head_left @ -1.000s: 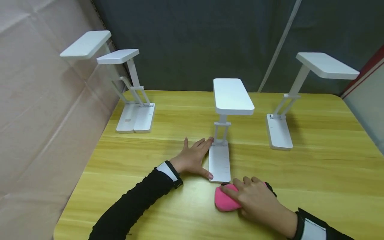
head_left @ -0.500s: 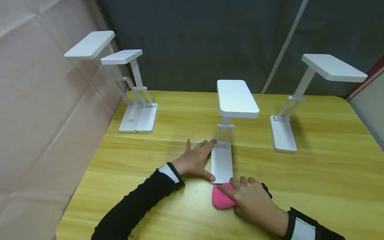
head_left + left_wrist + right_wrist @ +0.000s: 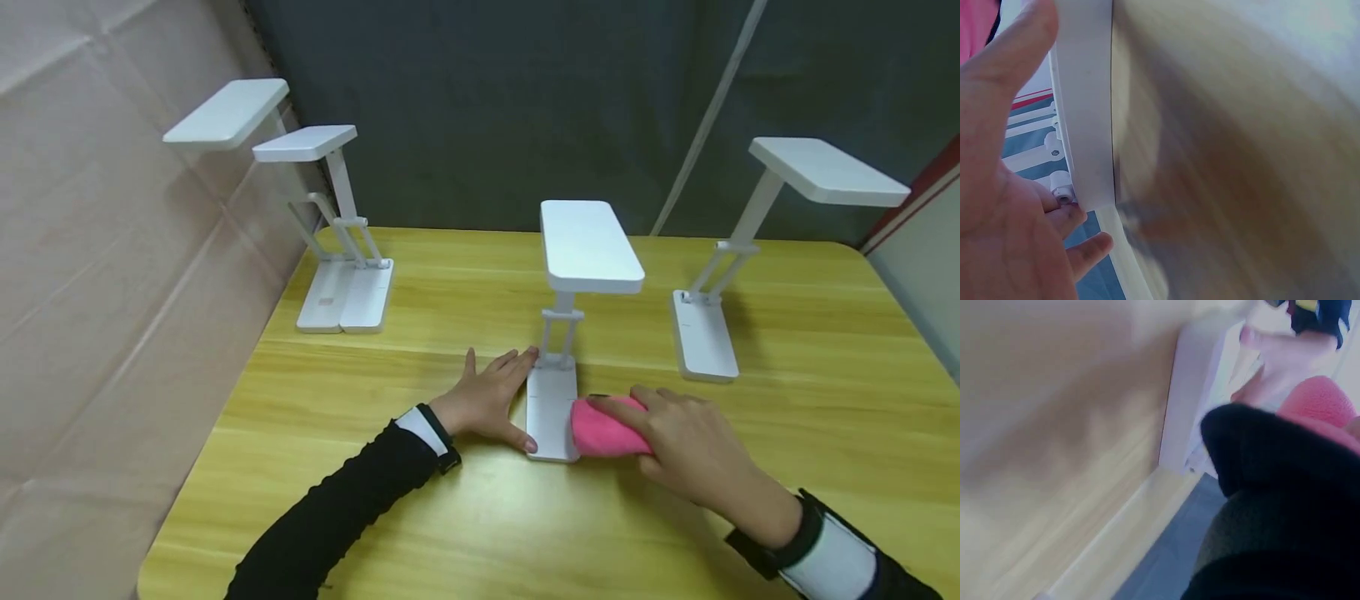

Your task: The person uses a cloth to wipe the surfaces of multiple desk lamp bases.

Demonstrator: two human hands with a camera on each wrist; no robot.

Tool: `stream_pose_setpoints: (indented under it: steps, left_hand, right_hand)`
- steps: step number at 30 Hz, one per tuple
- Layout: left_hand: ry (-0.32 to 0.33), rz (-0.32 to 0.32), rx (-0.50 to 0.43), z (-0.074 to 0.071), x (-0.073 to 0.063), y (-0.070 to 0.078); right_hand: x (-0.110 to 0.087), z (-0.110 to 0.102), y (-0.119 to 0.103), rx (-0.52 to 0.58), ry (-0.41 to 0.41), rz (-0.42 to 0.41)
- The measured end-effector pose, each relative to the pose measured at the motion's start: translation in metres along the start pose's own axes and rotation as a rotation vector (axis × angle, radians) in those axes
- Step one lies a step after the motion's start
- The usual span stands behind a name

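My worktable supports four white folding lamps. The outer left lamp and inner left lamp stand with bases side by side at the far left; the right lamp stands well apart from them. The middle lamp stands upright, nearest me, its base between my hands. Handling (judged by eye only): light, stiff, smooth enough to slide, probably top-heavy. Take hold at the flat base; keep off the slim hinge struts, likely the fragile part. My left hand is spread wide, fingers nearly straight, touching the base's left edge with thumb at the near corner; it grips nothing. My right hand is curled over the pink cloth, which meets the base's right edge. The cloth looks soft; hold it bunched.
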State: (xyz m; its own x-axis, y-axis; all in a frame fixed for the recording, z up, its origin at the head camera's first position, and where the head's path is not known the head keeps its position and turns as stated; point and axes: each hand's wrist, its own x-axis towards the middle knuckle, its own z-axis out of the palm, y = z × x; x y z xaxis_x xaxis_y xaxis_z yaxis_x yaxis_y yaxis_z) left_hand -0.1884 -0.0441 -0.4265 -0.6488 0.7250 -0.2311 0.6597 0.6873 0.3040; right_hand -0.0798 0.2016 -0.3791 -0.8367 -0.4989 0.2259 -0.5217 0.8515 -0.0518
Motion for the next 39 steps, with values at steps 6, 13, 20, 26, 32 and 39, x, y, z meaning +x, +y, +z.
stream_pose_setpoints:
  steps: [6, 13, 20, 26, 32, 39]
  left_hand:
    - [0.000, -0.011, -0.001, -0.002, -0.003, 0.000]
    - [0.005, -0.008, 0.000, 0.001, -0.003, 0.005]
    - [0.000, -0.011, 0.025, -0.001, -0.002, 0.003]
    - [-0.004, -0.010, 0.029, -0.003, -0.002, 0.003]
    - [-0.006, -0.009, 0.006, -0.003, -0.001, 0.003]
    - [0.007, -0.027, -0.060, 0.001, -0.002, 0.001]
  right_hand:
    - [0.047, 0.027, 0.015, 0.090, -0.053, 0.028]
    - [0.040, 0.049, 0.020, 0.110, -0.041, 0.050]
    - [0.005, 0.040, 0.000, 0.159, -0.103, -0.001]
    - [-0.009, 0.032, -0.006, 0.246, -0.167, -0.061]
    - [0.017, 0.016, 0.003, 0.315, -0.199, -0.059]
    - [0.065, 0.037, 0.001, 0.133, -0.047, 0.027]
